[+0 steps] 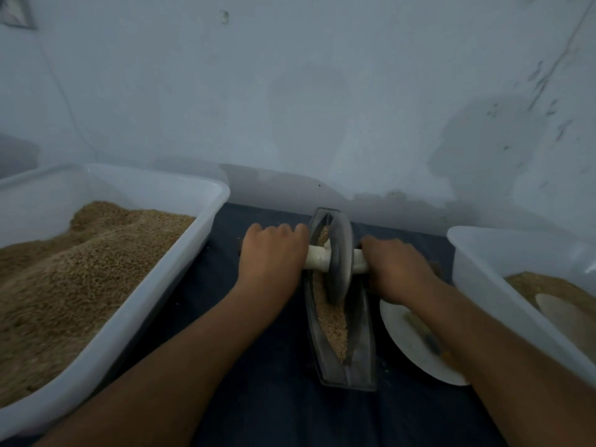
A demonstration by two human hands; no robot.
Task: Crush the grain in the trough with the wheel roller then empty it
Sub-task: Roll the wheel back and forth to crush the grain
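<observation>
the wheel roller [338, 258] is standing upright in the trough [362, 350], near its far end, with its grey disc resting in the grain [332, 321]. a pale axle handle [317, 258] is running through the disc from side to side. the left hand [272, 253] is being wrapped around the axle at the disc's 9 o'clock side, its fingers [283, 230] curled over the bar and pressed together. the right hand [395, 266] is being closed over the axle at the disc's 3 o'clock side, its fingers curled round the bar; how tightly they are lying together cannot be told.

the trough is a narrow, boat-shaped dark vessel lying lengthwise away from the person, at the middle of a dark blue cloth [258, 398]. pale crushed grain is being held along its channel, mostly at the near half.

at the trough's 9 o'clock, a large white tub [206, 221] is sitting heaped with brown grain. at 3 o'clock, a second white tub [483, 253] is holding a smaller amount, with a round pale object lying in it. a white plate [406, 346] is lying between the trough and that tub, partly hidden under the right forearm.
</observation>
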